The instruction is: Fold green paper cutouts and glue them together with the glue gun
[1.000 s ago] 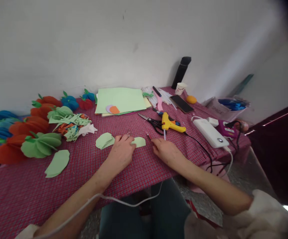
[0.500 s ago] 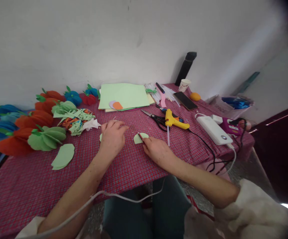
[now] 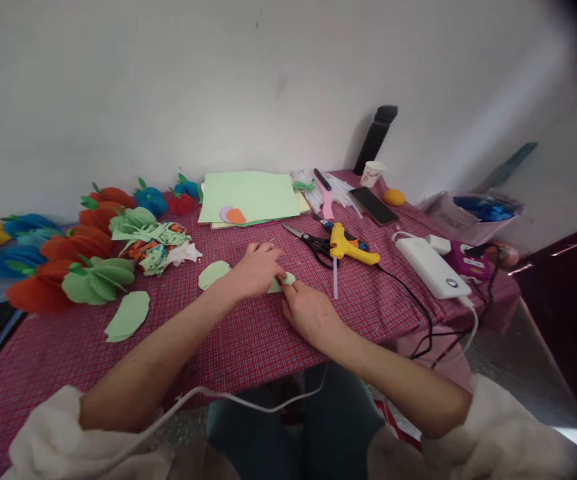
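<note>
My left hand [image 3: 259,270] arched palm-down over the paper [image 3: 274,287], grip impossible to tell; my right hand [image 3: 313,315], beside it, pinched a pencil [image 3: 280,280].

From my end I take this for a craft spot in a plain room; home or workshop, I can't tell. I see a cloth-covered table [image 3: 68,363] along a smudged wall [image 3: 118,87], paper pumpkins [image 3: 76,243] crowding its left end, coloured sheets [image 3: 251,193] at the back edge, cut paper shapes [image 3: 214,274] mid-table, and scissors [image 3: 308,240] and a glue gun [image 3: 339,243] right of them.
</note>
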Demonstrator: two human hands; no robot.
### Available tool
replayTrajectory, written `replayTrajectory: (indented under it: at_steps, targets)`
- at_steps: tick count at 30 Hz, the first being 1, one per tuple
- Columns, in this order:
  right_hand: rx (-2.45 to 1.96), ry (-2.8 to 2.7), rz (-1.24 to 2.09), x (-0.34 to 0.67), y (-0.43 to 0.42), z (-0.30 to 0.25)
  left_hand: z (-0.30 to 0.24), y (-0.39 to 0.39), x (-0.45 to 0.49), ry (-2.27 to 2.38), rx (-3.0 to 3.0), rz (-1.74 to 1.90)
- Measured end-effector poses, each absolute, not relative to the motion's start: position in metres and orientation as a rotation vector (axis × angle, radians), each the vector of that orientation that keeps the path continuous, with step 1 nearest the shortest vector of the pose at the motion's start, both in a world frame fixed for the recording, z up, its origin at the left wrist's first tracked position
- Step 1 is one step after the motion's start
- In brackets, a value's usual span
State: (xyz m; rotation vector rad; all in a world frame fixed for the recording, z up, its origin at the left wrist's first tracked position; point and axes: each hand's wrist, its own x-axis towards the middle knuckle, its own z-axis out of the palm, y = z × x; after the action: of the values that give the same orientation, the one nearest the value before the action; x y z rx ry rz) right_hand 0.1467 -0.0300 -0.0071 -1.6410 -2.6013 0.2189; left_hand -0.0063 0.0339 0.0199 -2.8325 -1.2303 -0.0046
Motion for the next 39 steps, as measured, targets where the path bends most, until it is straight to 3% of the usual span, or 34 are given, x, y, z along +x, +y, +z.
replayTrajectory:
  at_steps: [17,26,33,39]
  targets:
    - [-1.348,-2.690,0.326,0.146,-0.036,-0.001,0.020,0.045,-0.007,-1.162,-2.812,0.159]
    - [-1.377,-2.674,0.184,0.152,-0.032,-0.013,0.014,0.049,-0.011,-1.129,-2.819,0.125]
    - [-1.247,-2.678,0.334,0.164,-0.055,0.000,0.014,0.046,-0.013,-1.174,-2.797,0.139]
    - [-1.545,-2.471,0.279,0.194,-0.048,0.004,0.010,0.014,-0.025,-1.275,-2.698,-0.097]
